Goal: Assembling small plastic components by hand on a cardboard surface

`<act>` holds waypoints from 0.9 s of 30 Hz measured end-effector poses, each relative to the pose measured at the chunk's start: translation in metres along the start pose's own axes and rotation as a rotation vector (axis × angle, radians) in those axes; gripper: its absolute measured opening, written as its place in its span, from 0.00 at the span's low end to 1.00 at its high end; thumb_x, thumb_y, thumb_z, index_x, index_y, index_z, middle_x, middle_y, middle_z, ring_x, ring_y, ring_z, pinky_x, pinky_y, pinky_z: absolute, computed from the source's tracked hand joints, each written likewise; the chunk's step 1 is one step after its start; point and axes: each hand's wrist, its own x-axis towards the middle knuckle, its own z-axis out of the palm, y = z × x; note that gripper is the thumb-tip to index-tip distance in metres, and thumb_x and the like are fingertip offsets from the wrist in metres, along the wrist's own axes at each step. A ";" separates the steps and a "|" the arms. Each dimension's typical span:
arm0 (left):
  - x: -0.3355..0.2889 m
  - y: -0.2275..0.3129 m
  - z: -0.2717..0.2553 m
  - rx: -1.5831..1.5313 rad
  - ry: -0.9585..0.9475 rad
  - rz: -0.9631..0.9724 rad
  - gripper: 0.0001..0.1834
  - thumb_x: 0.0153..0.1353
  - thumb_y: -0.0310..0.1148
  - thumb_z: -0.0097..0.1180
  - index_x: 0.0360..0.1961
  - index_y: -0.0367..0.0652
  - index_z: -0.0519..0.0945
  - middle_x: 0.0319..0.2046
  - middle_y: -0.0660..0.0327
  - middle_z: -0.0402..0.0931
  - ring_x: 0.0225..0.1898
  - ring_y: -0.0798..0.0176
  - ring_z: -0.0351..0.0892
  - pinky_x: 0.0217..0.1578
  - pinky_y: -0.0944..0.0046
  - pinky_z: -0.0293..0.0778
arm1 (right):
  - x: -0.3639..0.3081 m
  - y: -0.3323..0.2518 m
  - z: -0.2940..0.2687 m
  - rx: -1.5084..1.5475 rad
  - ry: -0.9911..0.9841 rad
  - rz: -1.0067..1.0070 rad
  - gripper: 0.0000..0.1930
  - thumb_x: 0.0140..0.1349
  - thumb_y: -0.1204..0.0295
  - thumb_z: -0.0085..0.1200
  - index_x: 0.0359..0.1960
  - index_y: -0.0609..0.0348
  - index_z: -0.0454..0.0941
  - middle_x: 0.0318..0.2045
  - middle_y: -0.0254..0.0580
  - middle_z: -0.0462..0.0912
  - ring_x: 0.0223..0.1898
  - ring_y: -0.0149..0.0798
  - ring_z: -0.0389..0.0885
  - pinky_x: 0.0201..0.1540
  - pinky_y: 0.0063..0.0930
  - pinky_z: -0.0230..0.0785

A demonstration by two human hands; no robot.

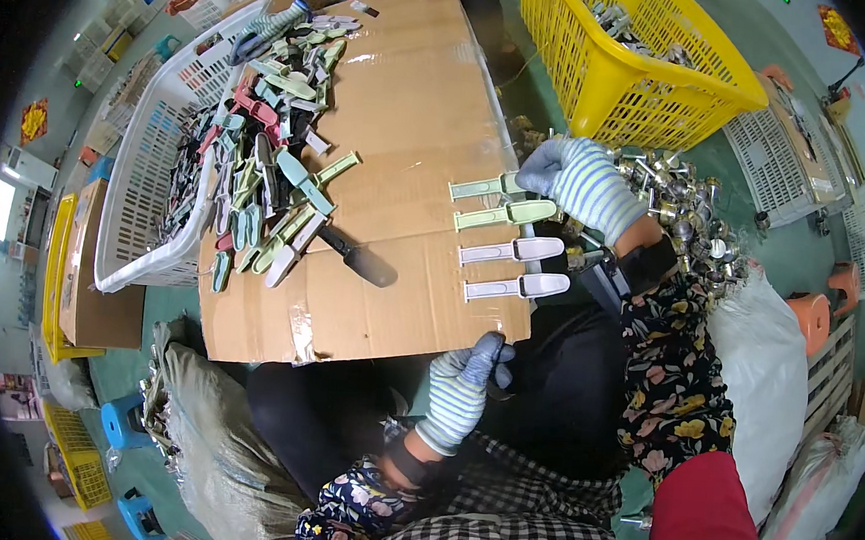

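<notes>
Right hand (581, 183), in a striped knit glove, pinched narrow on the end of the topmost pale green handle (480, 186) at about two o'clock on the cardboard sheet (414, 108). Left hand (463, 385), gloved alike, curled at the sheet's six o'clock edge; whether anything sits inside that fist cannot be told. Directly below the held piece, a row of three more laid parallel, ends toward three o'clock: a second green handle (505, 215), then two white handles (510, 250), (517, 287). Judged from this, four pieces set out in order so far, much left to go: a loose heap of green, white and pink handles (270, 158) piled at nine to eleven o'clock of the sheet, unsorted, with a dark blade-like tool (358, 259) lying just beside it toward the centre. Further out at nine o'clock, a white slatted crate (144, 165) holding more of the same mixed pieces, the heap spilling over its rim. At one o'clock, a yellow plastic basket (631, 83) with shiny metal parts in it; just beyond the right hand at three o'clock, a mound of similar metal parts (687, 213) resting loose on a white sack (761, 373). At seven o'clock, a grey woven sack (210, 435), contents not visible. At eleven o'clock, another person's hand (186, 0) at a far crate.
</notes>
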 end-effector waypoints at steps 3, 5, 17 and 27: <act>0.001 -0.001 -0.001 -0.013 -0.001 -0.005 0.19 0.63 0.44 0.55 0.28 0.36 0.81 0.19 0.64 0.77 0.20 0.72 0.72 0.26 0.72 0.67 | -0.003 -0.007 0.003 -0.103 0.087 -0.057 0.11 0.52 0.68 0.64 0.33 0.63 0.82 0.28 0.44 0.84 0.30 0.34 0.81 0.38 0.28 0.73; 0.000 -0.002 -0.002 -0.025 -0.008 -0.007 0.19 0.63 0.44 0.55 0.28 0.36 0.81 0.19 0.63 0.77 0.20 0.72 0.72 0.26 0.72 0.67 | -0.005 -0.009 0.005 -0.039 0.187 -0.156 0.10 0.53 0.69 0.63 0.33 0.62 0.82 0.27 0.42 0.84 0.29 0.32 0.80 0.36 0.27 0.72; 0.001 -0.001 0.001 -0.054 -0.017 -0.015 0.19 0.64 0.43 0.54 0.26 0.37 0.81 0.17 0.64 0.76 0.20 0.72 0.72 0.25 0.72 0.66 | 0.003 0.013 0.001 0.264 0.103 -0.035 0.08 0.53 0.73 0.63 0.34 0.63 0.83 0.27 0.34 0.82 0.31 0.25 0.77 0.38 0.22 0.70; 0.002 -0.003 -0.001 -0.031 -0.021 -0.002 0.19 0.64 0.43 0.54 0.26 0.36 0.81 0.17 0.63 0.76 0.20 0.71 0.72 0.26 0.71 0.67 | 0.004 0.009 0.005 0.245 0.092 0.034 0.09 0.52 0.71 0.64 0.32 0.63 0.83 0.27 0.34 0.83 0.29 0.27 0.76 0.37 0.24 0.70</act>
